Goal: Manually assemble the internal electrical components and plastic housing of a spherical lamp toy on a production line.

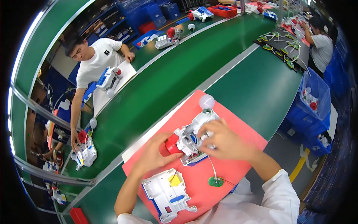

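On a red-pink mat [238, 149] lies an opened white plastic housing [186, 140] with wires and small parts inside. A red round part [172, 143] sits at its left side and a white ball [206, 102] at its far end. My left hand [154, 153] is wrapped round the red part and the housing edge. My right hand [223, 141] is closed over the housing's right side, its fingers bent inward; what they pinch is hidden. A thin wire runs from the housing to a round green circuit board [215, 182]. Nearer me lies a separate white shell half [166, 192] with a yellow piece [174, 180].
A green conveyor belt [156, 84] passes beyond the mat, with a co-worker [99, 61] across it reaching to another unit [86, 155]. At far right, several green boards [285, 48] lie on a black sheet. A blue bin [311, 100] stands right of my bench.
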Demonstrator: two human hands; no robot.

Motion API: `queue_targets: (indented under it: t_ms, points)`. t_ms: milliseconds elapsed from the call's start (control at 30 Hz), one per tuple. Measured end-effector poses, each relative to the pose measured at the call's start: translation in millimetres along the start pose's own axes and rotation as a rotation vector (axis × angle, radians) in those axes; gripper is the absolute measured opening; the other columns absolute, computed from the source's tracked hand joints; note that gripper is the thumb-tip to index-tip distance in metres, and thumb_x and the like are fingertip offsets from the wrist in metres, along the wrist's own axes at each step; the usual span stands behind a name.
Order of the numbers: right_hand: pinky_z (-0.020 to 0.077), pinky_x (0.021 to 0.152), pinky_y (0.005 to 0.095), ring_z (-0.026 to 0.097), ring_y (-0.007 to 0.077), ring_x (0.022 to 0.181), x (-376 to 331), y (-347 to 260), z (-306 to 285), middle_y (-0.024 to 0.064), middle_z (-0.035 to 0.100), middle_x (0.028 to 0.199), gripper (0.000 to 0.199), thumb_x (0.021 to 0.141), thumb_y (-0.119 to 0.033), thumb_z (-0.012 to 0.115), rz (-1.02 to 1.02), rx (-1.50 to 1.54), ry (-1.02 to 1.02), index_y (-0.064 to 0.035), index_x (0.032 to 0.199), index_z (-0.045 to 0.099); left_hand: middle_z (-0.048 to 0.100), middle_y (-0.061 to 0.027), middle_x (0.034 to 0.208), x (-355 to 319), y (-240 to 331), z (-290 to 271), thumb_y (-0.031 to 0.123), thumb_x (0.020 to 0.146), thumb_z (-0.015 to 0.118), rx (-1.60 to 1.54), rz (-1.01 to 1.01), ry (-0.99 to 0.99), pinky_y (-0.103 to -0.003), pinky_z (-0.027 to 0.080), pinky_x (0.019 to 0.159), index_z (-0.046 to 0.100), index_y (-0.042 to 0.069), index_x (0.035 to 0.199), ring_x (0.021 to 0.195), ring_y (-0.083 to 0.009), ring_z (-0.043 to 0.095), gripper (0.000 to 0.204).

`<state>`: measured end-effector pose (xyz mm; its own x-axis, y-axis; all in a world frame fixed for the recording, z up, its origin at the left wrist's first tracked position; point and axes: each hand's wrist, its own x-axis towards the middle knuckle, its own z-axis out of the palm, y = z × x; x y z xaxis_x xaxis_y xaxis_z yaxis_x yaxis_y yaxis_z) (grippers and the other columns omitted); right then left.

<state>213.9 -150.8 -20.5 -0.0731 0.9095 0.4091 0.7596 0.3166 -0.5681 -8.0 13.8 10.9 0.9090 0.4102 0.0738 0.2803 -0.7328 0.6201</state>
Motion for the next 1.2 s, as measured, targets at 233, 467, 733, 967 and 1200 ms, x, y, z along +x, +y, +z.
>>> queue_targets:
  t_ms: [233, 467, 733, 967, 1200]
  points:
    - [0.0464, 0.096, 0.0408, 0.057, 0.0334, 0.113, 79.3, 17.6, 1.8, 0.0179, 0.058, 0.122, 0.082, 0.073, -0.048, 0.083, 0.02, 0.09, -0.533, -0.006, 0.137, 0.054, 0.06, -0.0183, 0.127, -10.3, -5.2, 11.5, 0.029, 0.075, 0.085, -0.056, 0.003, 0.025, -0.041, 0.048, 0.098, 0.052, -0.001, 0.131, 0.117, -0.0317, 0.059, 0.071]
    - [0.047, 0.098, 0.0386, 0.055, 0.0317, 0.117, 55.3, 21.4, 10.9, 0.0145, 0.052, 0.127, 0.084, 0.069, -0.032, 0.086, -0.076, 0.195, -0.29, -0.0052, 0.14, 0.049, 0.061, -0.0173, 0.123, -23.7, -10.4, 11.2, 0.061, 0.095, 0.054, -1.022, -0.701, -0.026, -0.04, 0.049, 0.098, 0.045, 0.005, 0.14, 0.116, -0.0245, 0.061, 0.072]
    - [0.045, 0.098, 0.0422, 0.05, 0.0337, 0.115, 50.4, 15.1, 10.3, 0.0137, 0.05, 0.127, 0.085, 0.067, -0.032, 0.084, -0.121, 0.085, -0.295, -0.0012, 0.137, 0.048, 0.051, -0.0171, 0.135, 2.1, -7.9, 32.0, 0.049, 0.084, 0.075, -1.318, -0.636, -0.173, -0.041, 0.043, 0.108, 0.039, -0.001, 0.141, 0.124, -0.0231, 0.055, 0.084]
    - [0.0463, 0.098, 0.0437, 0.053, 0.0337, 0.116, 39.8, 5.9, 15.5, 0.0142, 0.054, 0.127, 0.088, 0.061, -0.028, 0.089, -0.138, -0.042, -0.183, -0.0064, 0.139, 0.052, 0.045, -0.0208, 0.138, 5.3, -16.4, 35.9, 0.031, 0.08, 0.084, -1.405, -0.636, -0.123, -0.04, 0.039, 0.111, 0.023, -0.003, 0.143, 0.133, -0.0266, 0.046, 0.094]
    - [0.0458, 0.101, 0.0455, 0.053, 0.0344, 0.118, 42.0, 1.1, 4.3, 0.0135, 0.054, 0.13, 0.098, 0.052, -0.024, 0.086, -0.151, -0.087, -0.28, -0.0046, 0.14, 0.05, 0.05, -0.0218, 0.131, 2.4, -18.0, 49.4, 0.025, 0.072, 0.09, -1.265, -0.621, -0.062, -0.039, 0.041, 0.109, 0.028, -0.001, 0.137, 0.126, -0.0274, 0.051, 0.094]
